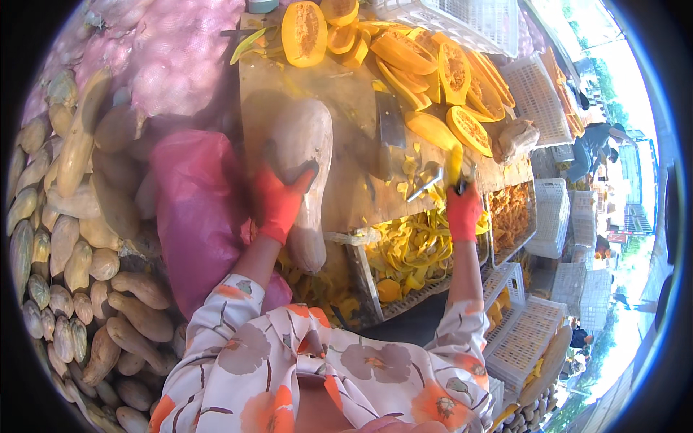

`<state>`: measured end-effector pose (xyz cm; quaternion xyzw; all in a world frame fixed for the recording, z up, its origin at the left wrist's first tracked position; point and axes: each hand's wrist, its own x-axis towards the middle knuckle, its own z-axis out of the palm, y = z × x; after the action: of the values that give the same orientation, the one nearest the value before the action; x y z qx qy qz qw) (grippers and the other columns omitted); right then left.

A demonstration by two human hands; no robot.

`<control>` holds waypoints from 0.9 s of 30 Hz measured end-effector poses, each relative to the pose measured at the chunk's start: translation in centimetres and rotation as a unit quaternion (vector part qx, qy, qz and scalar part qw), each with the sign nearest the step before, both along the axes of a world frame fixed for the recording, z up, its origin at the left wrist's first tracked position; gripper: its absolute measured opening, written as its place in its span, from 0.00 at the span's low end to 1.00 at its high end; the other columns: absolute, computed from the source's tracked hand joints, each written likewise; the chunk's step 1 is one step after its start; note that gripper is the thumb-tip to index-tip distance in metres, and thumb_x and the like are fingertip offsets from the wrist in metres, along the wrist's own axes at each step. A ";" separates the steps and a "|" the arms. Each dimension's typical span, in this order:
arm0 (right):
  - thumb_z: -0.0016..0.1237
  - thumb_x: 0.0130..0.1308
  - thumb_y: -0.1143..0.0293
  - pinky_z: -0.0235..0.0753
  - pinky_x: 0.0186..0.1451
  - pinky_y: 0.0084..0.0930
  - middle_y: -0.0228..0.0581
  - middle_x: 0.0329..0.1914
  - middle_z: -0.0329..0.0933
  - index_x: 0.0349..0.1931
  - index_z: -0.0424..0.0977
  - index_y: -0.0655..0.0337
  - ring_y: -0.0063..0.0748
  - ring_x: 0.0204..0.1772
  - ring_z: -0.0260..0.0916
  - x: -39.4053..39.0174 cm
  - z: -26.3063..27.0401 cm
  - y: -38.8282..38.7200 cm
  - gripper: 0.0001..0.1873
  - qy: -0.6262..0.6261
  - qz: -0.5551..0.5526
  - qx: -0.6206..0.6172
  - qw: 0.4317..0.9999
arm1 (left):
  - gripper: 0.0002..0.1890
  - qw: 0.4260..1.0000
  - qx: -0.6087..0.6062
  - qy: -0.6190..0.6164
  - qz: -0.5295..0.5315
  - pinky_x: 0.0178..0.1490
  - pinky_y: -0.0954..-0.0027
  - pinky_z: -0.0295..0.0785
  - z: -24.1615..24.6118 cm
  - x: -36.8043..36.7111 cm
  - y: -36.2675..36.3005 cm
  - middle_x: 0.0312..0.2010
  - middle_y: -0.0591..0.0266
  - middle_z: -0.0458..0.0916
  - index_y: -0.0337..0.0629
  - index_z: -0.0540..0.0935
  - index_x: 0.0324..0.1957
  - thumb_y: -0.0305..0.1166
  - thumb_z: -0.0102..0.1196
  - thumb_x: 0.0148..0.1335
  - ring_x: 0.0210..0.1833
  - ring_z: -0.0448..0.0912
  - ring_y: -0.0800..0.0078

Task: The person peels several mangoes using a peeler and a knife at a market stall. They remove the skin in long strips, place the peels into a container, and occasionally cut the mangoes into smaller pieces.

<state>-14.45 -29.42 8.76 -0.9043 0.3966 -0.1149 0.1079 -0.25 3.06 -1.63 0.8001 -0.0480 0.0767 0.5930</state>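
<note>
My left hand (284,200), in a red and dark work glove, grips a long unpeeled squash (308,140) that lies on the wooden board (346,108). My right hand (463,211), gloved alike, is closed on a tool that looks like a peeler (427,184), its metal part pointing left; the handle is mostly hidden. A yellow strip of peel (456,162) shows just above that hand. Between the hands, farther up the board, lies a cleaver (391,122). Peeled orange squash halves (305,35) and cut pieces are spread along the board's far side.
Yellow peelings fill a crate (411,249) below the board; orange scraps fill another (509,222). Whole squashes (141,303) are heaped at left, near a pink plastic sack (195,216) and pink mesh sacks (184,54). White crates (547,216) stand at right; a person (590,149) bends farther off.
</note>
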 end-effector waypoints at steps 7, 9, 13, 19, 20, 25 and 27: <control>0.52 0.64 0.64 0.74 0.53 0.48 0.62 0.46 0.79 0.45 0.72 0.67 0.62 0.50 0.76 -9.3 -2.0 2.5 0.16 0.124 -0.004 -0.008 0.992 | 0.47 0.997 0.061 -0.039 0.022 0.63 0.56 0.70 -0.4 0.4 -0.3 0.57 0.40 0.77 0.33 0.66 0.67 0.46 0.73 0.49 0.59 0.77 0.48; 0.53 0.64 0.62 0.76 0.48 0.44 0.57 0.41 0.81 0.46 0.72 0.66 0.54 0.44 0.80 -5.7 -0.9 5.2 0.17 0.079 0.028 0.122 0.989 | 0.49 0.995 0.084 -0.045 0.025 0.60 0.52 0.69 -1.6 0.9 0.0 0.57 0.40 0.76 0.38 0.63 0.70 0.48 0.72 0.51 0.56 0.76 0.46; 0.55 0.64 0.49 0.75 0.37 0.35 0.45 0.31 0.81 0.45 0.74 0.66 0.36 0.33 0.79 2.3 -0.4 9.7 0.26 0.033 0.140 0.272 0.951 | 0.37 0.991 0.127 0.007 0.038 0.64 0.54 0.68 -2.1 1.1 -0.4 0.58 0.41 0.77 0.37 0.67 0.67 0.43 0.64 0.59 0.60 0.76 0.46; 0.46 0.68 0.39 0.73 0.34 0.29 0.37 0.30 0.79 0.43 0.77 0.66 0.29 0.29 0.72 15.5 -2.3 10.4 0.32 0.069 0.189 0.467 0.861 | 0.35 0.996 0.056 -0.046 0.046 0.68 0.53 0.63 -3.8 0.4 -0.9 0.62 0.40 0.72 0.35 0.66 0.67 0.41 0.62 0.62 0.65 0.71 0.47; 0.47 0.67 0.39 0.73 0.33 0.29 0.37 0.30 0.78 0.43 0.77 0.66 0.29 0.29 0.72 16.3 -2.7 10.2 0.31 0.072 0.178 0.454 0.870 | 0.35 0.997 0.054 -0.034 0.031 0.68 0.54 0.64 -3.6 0.0 -1.0 0.62 0.40 0.72 0.35 0.65 0.68 0.40 0.61 0.63 0.64 0.71 0.46; 0.54 0.64 0.46 0.72 0.30 0.27 0.36 0.30 0.78 0.42 0.77 0.66 0.27 0.28 0.72 17.2 -1.5 13.1 0.27 0.046 0.190 0.466 0.863 | 0.33 0.997 0.015 -0.078 0.010 0.66 0.55 0.65 -3.9 0.3 0.0 0.61 0.40 0.72 0.33 0.65 0.68 0.35 0.61 0.65 0.63 0.72 0.48; 0.60 0.61 0.55 0.68 0.27 0.24 0.34 0.28 0.75 0.41 0.76 0.65 0.23 0.26 0.69 15.5 -2.3 13.9 0.21 0.031 0.187 0.466 0.864 | 0.36 0.998 0.030 -0.044 0.029 0.67 0.53 0.65 -4.5 0.6 -0.1 0.60 0.37 0.72 0.30 0.66 0.66 0.39 0.64 0.61 0.63 0.71 0.44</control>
<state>1.07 -15.52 6.47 -0.8090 0.2304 0.1336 0.5240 0.36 2.98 -6.15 0.8144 -0.0529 0.1280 0.5636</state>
